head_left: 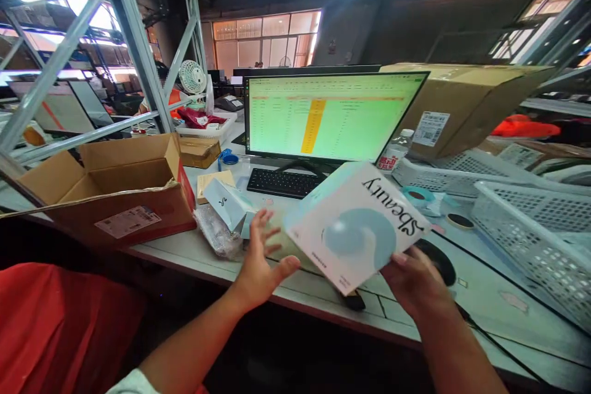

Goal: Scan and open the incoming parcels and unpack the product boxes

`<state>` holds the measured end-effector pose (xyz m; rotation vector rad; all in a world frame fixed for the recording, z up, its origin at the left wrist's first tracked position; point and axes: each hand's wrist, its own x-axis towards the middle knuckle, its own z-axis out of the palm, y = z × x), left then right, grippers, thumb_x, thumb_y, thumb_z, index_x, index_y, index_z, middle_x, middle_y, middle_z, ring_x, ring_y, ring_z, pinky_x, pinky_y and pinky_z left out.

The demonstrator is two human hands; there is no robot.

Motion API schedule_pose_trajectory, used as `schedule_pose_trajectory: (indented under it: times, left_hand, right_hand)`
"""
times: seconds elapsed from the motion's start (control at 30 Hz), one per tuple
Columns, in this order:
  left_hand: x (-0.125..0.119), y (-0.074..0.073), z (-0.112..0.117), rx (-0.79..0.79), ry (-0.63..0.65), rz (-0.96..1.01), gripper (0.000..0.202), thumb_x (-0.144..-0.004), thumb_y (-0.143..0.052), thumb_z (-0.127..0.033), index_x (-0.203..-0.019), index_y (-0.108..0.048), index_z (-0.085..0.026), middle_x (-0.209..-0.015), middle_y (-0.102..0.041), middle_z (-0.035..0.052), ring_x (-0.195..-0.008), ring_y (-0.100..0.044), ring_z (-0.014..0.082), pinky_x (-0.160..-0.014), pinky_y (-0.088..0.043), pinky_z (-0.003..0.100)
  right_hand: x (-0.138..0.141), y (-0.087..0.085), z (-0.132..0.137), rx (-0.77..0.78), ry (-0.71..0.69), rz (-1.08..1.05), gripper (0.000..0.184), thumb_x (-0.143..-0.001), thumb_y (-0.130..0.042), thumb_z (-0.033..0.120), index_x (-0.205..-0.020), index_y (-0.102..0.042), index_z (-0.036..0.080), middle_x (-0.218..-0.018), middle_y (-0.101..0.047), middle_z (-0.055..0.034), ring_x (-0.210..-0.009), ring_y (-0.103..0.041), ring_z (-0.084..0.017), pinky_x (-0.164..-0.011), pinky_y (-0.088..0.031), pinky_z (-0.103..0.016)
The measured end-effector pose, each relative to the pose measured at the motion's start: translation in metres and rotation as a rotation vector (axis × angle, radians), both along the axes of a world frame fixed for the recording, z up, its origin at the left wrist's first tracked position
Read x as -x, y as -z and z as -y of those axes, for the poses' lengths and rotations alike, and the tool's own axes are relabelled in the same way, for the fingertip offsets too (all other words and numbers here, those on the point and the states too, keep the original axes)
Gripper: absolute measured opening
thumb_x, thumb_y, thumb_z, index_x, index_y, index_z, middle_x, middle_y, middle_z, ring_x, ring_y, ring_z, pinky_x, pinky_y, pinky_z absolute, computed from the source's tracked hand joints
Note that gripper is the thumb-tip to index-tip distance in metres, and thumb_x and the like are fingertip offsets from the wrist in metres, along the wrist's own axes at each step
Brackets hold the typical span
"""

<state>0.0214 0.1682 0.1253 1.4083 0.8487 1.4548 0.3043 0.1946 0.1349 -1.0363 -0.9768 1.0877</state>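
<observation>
My right hand (418, 280) grips a white product box (357, 228) by its lower right corner. The box is tilted above the desk edge, with black "Sbeauty" lettering and a pale blue round shape on its face. To its left, my left hand (263, 258) is raised with fingers spread and holds nothing. Behind my left hand lie a small pale blue box (227, 203) and a clear plastic-wrapped packet (219, 235). A dark object (353, 300), partly hidden, pokes out under the white box. Close to my right hand sits a black mouse (434, 260).
A monitor (281, 117) and black keyboard (284, 183) stand behind the white box. On the left is an open cardboard box (124, 197); white plastic baskets (530, 215) and a large carton (466, 104) occupy the right. Blue tape (228, 159) lies near the keyboard. Cables cross the desk's right side.
</observation>
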Motion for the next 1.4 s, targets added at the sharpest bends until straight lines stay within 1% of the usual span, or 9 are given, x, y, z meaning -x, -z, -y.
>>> schedule_pose_trajectory:
  times: [0.07,0.13,0.2,0.37,0.5,0.83,1.07,1.23,1.4]
  left_hand:
    - [-0.020,0.004,0.001,0.185,0.179,0.177,0.112,-0.081,-0.084,-0.051,-0.162,-0.009,-0.030,-0.156,-0.045,0.0187,-0.131,-0.059,0.0299,-0.107,-0.052,0.043]
    - [-0.029,0.005,0.001,0.258,0.189,0.252,0.111,-0.079,-0.087,-0.049,-0.160,-0.014,-0.025,-0.140,-0.060,0.0158,-0.121,-0.064,0.0272,-0.106,-0.052,0.041]
    - [-0.029,0.005,-0.002,0.245,0.084,0.212,0.102,-0.077,-0.088,-0.045,-0.154,-0.027,-0.022,-0.129,-0.065,0.0126,-0.114,-0.065,0.0256,-0.102,-0.053,0.039]
    - [-0.011,0.002,-0.016,0.099,-0.225,-0.108,0.093,-0.072,-0.089,-0.037,-0.150,-0.040,-0.025,-0.135,-0.061,0.0111,-0.120,-0.063,0.0273,-0.103,-0.053,0.040]
    - [-0.008,0.007,-0.030,0.054,-0.418,-0.375,0.087,-0.073,-0.088,-0.037,-0.147,-0.045,-0.025,-0.135,-0.063,0.0115,-0.126,-0.061,0.0303,-0.107,-0.050,0.045]
    - [-0.018,0.035,-0.044,0.076,-0.397,-0.544,0.099,-0.079,-0.086,-0.044,-0.157,-0.029,-0.023,-0.136,-0.064,0.0153,-0.110,-0.071,0.0272,-0.096,-0.057,0.042]
    - [-0.017,0.052,-0.042,0.146,-0.282,-0.527,0.077,-0.078,-0.087,-0.033,-0.142,-0.046,-0.019,-0.129,-0.069,0.0166,-0.116,-0.070,0.0303,-0.098,-0.058,0.045]
    - [-0.007,0.037,-0.019,-0.324,-0.368,-0.590,0.069,-0.086,-0.073,-0.018,-0.147,-0.042,-0.023,-0.145,-0.059,0.0162,-0.139,-0.055,0.0326,-0.114,-0.048,0.054]
    - [0.038,0.014,0.002,-0.790,-0.352,-0.713,0.068,-0.091,-0.064,-0.008,-0.152,-0.038,-0.027,-0.155,-0.049,0.0166,-0.155,-0.035,0.0342,-0.120,-0.043,0.062]
  right_hand:
    - [-0.007,0.015,0.011,0.023,-0.110,0.099,0.054,-0.063,-0.084,0.055,-0.104,-0.066,0.025,-0.102,-0.076,-0.0098,-0.094,-0.073,-0.032,-0.076,-0.064,-0.044]
    - [-0.016,0.023,0.016,0.044,-0.180,0.271,0.059,-0.067,-0.082,0.059,-0.111,-0.067,0.024,-0.110,-0.076,-0.0127,-0.103,-0.073,-0.034,-0.085,-0.064,-0.047]
    - [-0.032,0.022,0.015,0.066,-0.120,0.473,0.066,-0.072,-0.078,0.062,-0.124,-0.065,0.023,-0.117,-0.076,-0.0133,-0.109,-0.072,-0.035,-0.094,-0.061,-0.049]
    - [-0.080,0.010,-0.006,0.208,0.449,1.111,0.069,-0.085,-0.059,0.053,-0.142,-0.059,0.015,-0.131,-0.069,-0.0197,-0.124,-0.064,-0.040,-0.111,-0.048,-0.056]
    - [-0.088,0.017,-0.020,0.361,0.361,1.437,0.075,-0.094,-0.053,0.055,-0.151,-0.049,0.005,-0.145,-0.058,-0.0279,-0.132,-0.056,-0.044,-0.107,-0.047,-0.053]
    - [-0.049,0.027,-0.027,0.427,0.267,1.619,0.068,-0.095,-0.052,0.043,-0.149,-0.045,0.003,-0.133,-0.060,-0.0286,-0.119,-0.062,-0.041,-0.094,-0.051,-0.048]
    - [-0.039,0.033,-0.028,0.496,0.267,1.638,0.052,-0.097,-0.046,0.036,-0.134,-0.053,0.000,-0.123,-0.062,-0.0281,-0.120,-0.061,-0.043,-0.092,-0.051,-0.049]
    - [-0.053,0.016,-0.029,0.470,0.297,1.614,0.046,-0.097,-0.046,0.040,-0.123,-0.061,0.005,-0.117,-0.068,-0.0261,-0.108,-0.068,-0.040,-0.085,-0.053,-0.046]
    - [-0.079,-0.042,-0.015,0.343,0.279,1.341,0.023,-0.090,-0.062,0.041,-0.091,-0.069,0.018,-0.082,-0.075,-0.0128,-0.076,-0.071,-0.030,-0.067,-0.053,-0.038]
